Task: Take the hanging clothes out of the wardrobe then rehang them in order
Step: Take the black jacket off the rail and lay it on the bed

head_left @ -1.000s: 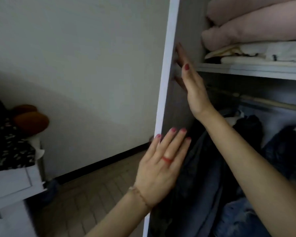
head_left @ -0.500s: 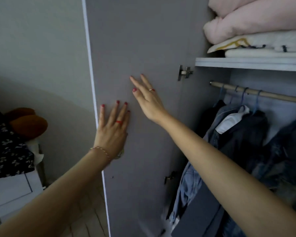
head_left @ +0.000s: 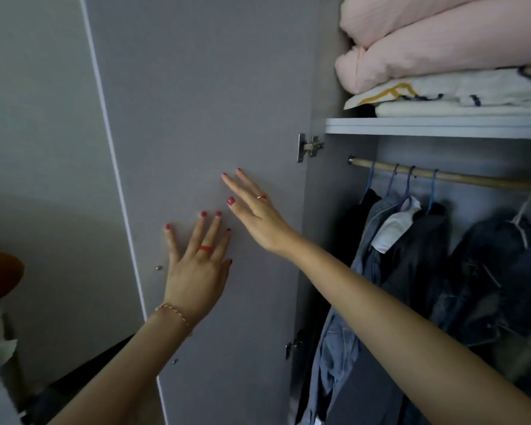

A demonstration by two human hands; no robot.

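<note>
The grey wardrobe door [head_left: 203, 102] stands swung wide open to the left. My left hand [head_left: 196, 265] lies flat on its inner face with straight, spread fingers. My right hand [head_left: 255, 210] reaches across with straight fingers at the door, a little above and to the right of the left one. Inside the wardrobe a wooden rail [head_left: 442, 176] carries several hangers with dark and denim clothes [head_left: 411, 256]. A blue denim garment [head_left: 337, 348] hangs lowest at the left. Neither hand holds anything.
A shelf [head_left: 436, 127] above the rail holds folded pink bedding [head_left: 442, 47] and white linen [head_left: 460, 96]. Metal hinges [head_left: 308, 147] join door and carcass. At the far left stand a white cabinet and an orange-brown object [head_left: 0, 271]. A pale wall [head_left: 37, 148] is behind the door.
The door has swung from nearly edge-on to wide open under both hands. The rail and hanging clothes have come into full view. Since half a second ago the hands have hardly shifted.
</note>
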